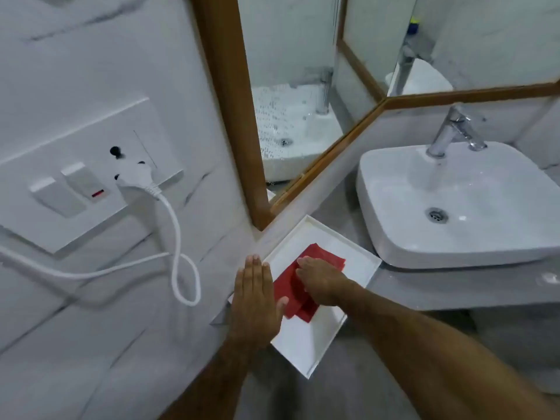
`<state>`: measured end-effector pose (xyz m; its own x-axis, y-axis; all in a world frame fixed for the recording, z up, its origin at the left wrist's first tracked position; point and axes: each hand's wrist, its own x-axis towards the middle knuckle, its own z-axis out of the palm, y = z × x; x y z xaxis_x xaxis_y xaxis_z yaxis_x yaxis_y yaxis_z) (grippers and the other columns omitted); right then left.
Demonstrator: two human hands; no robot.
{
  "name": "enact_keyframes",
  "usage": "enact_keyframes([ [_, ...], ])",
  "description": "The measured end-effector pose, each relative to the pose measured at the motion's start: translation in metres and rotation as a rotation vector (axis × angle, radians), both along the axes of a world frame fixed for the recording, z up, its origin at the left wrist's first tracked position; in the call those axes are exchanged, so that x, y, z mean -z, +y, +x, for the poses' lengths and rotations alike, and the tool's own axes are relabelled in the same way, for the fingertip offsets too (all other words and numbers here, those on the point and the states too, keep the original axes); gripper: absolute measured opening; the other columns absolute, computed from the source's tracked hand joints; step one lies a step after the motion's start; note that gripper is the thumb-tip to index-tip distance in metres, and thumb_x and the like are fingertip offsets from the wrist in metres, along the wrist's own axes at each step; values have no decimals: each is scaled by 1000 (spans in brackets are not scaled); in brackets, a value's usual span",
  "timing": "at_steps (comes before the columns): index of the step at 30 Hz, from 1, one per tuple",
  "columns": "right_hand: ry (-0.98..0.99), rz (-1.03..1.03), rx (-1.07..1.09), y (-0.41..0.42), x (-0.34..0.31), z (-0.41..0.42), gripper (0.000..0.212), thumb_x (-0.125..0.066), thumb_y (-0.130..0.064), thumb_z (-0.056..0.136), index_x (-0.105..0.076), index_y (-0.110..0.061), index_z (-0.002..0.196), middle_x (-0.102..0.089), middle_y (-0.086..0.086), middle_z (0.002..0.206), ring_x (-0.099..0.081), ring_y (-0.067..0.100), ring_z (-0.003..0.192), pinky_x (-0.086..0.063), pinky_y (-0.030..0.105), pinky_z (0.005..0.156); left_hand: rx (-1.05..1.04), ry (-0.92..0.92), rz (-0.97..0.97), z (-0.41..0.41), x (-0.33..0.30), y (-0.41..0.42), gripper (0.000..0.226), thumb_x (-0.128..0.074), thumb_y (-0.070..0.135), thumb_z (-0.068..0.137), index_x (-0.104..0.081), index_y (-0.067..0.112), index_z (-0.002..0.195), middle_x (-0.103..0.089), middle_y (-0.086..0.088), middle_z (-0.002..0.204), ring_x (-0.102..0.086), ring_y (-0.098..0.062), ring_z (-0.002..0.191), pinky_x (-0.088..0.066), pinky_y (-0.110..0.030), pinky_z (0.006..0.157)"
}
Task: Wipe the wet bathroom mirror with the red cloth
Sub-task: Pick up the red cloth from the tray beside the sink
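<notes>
- Lying folded in a shallow white tray, the red cloth sits on the grey worktop, in the corner just below the mirror's lower edge.
- Head view: the right hand rests palm down on top of the cloth, fingers laid flat and spread toward the wall; its grip has not closed round the cloth, it only presses on it.
- The left hand is held flat with fingers straight and together, at the tray's left rim, its thumb touching or just over the cloth's near edge. Its grip is fully open and has hold of nothing.
- The bathroom mirror has a brown wooden frame and stands on the wall above the tray. Water drops speckle its lower part, over the reflected basin.
- A second framed mirror meets it at the corner.
- To the right of the tray stands a white basin with a chrome tap; the tray's far corner lies near the basin's base.
- On the marbled wall to the left, a white switch plate carries a white plug, whose cord hangs in a loop.
</notes>
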<state>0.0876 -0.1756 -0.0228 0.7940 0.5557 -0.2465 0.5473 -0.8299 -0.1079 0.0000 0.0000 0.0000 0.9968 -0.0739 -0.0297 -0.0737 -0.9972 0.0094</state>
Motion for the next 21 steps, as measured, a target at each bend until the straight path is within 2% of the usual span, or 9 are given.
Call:
enact_keyframes([
  [3, 36, 82, 81, 18, 25, 20, 56, -78, -50, 82, -52, -25, 125, -64, -1, 122, -63, 18, 104, -52, 39, 96, -6, 21, 35, 14, 21, 9, 92, -20, 69, 88, -14, 8, 156, -8, -17, 164, -8, -38, 151, -17, -52, 122],
  [5, 28, -1, 30, 27, 30, 30, 64, -80, -51, 78, -50, -28, 129, -63, -1, 126, -62, 22, 110, -47, 45, 101, 25, -16, 50, 24, 30, 12, 90, -20, 69, 90, -13, 8, 156, -9, -17, 164, -9, -38, 151, -19, -52, 122],
  [9, 38, -187, 24, 30, 32, 39, 41, -78, -47, 83, -64, -27, 115, -71, -1, 102, -63, 19, 88, -47, 44, 100, 90, -70, 69, 41, 31, 9, 86, -22, 66, 93, -17, 6, 154, -17, -19, 162, -17, -39, 149, -25, -52, 120],
  [11, 279, -215, 104, 24, 22, 43, 33, -77, -40, 83, -65, -26, 110, -68, 1, 90, -62, 19, 81, -53, 41, 95, 67, -54, 92, 45, 25, 4, 87, -14, 66, 94, -21, 4, 154, -16, -21, 162, -18, -40, 149, -24, -53, 120],
  [13, 528, -169, 182, 13, 7, 50, 34, -77, -29, 75, -68, -19, 106, -67, 4, 90, -66, 26, 83, -57, 42, 90, 61, -59, 84, 47, 20, -1, 87, -6, 65, 95, -23, 3, 153, -17, -22, 162, -17, -41, 149, -20, -53, 120],
  [16, 746, 31, 359, -16, -19, 54, 36, -71, -14, 76, -72, -10, 112, -72, 14, 109, -67, 30, 93, -57, 36, 87, 70, -100, 101, 46, 4, -7, 85, -17, 64, 95, -26, 2, 152, -18, -22, 162, -16, -41, 149, -12, -53, 120],
  [17, 861, 181, 479, -25, -23, 48, 37, -68, -6, 81, -69, -8, 117, -71, 17, 116, -68, 33, 100, -57, 39, 90, 82, -121, 125, 44, -3, -5, 86, -22, 65, 93, -28, 2, 151, -20, -23, 161, -17, -41, 149, -10, -51, 121],
  [19, 1113, 626, 747, -51, -43, 41, 42, -57, 10, 86, -62, -6, 124, -68, 24, 123, -65, 39, 113, -54, 49, 99, 91, -183, 154, 45, -35, -7, 88, -32, 65, 89, -31, 1, 150, -24, -24, 160, -16, -41, 149, -3, -46, 125],
  [21, 1319, 1067, 986, -74, -64, 38, 41, -52, 15, 89, -60, 3, 127, -66, 29, 125, -61, 43, 120, -45, 54, 108, 95, -250, 156, 50, -70, -10, 88, -40, 63, 88, -32, -1, 149, -23, -26, 159, -12, -40, 150, 2, -45, 123],
])
